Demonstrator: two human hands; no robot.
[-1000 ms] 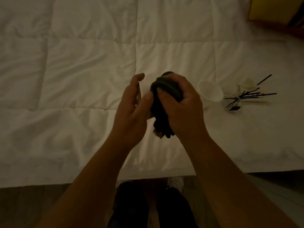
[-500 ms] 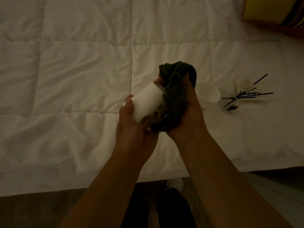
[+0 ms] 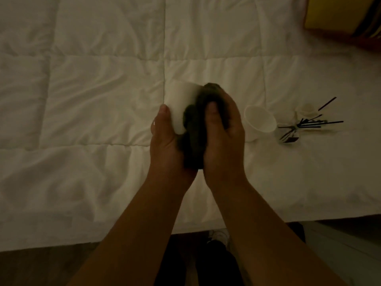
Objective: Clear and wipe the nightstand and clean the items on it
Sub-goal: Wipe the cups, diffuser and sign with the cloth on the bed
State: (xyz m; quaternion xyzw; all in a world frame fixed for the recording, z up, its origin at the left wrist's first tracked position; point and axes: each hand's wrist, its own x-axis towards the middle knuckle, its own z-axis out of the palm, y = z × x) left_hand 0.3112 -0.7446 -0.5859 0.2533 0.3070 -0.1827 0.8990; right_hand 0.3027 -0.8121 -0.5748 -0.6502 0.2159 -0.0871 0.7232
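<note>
My left hand (image 3: 165, 141) grips a white cup (image 3: 181, 100) held above the white bed, its base pointing up and to the left. My right hand (image 3: 224, 137) presses a dark cloth (image 3: 195, 129) against the cup's right side, covering its mouth end. The lower part of the cup is hidden by the cloth and both hands. The light is dim and the cloth is blurred.
A second white cup (image 3: 259, 120) lies on its side on the white quilt (image 3: 92, 100) to the right. Beyond it a small glass jar with black reed sticks (image 3: 303, 124) lies tipped over. A yellow cushion (image 3: 338, 15) sits top right. The bed edge and floor (image 3: 41, 265) are below.
The cup has been turned in my left hand and now points up-left. The cloth has shifted from over the cup's top down along its right side, with my right hand lower.
</note>
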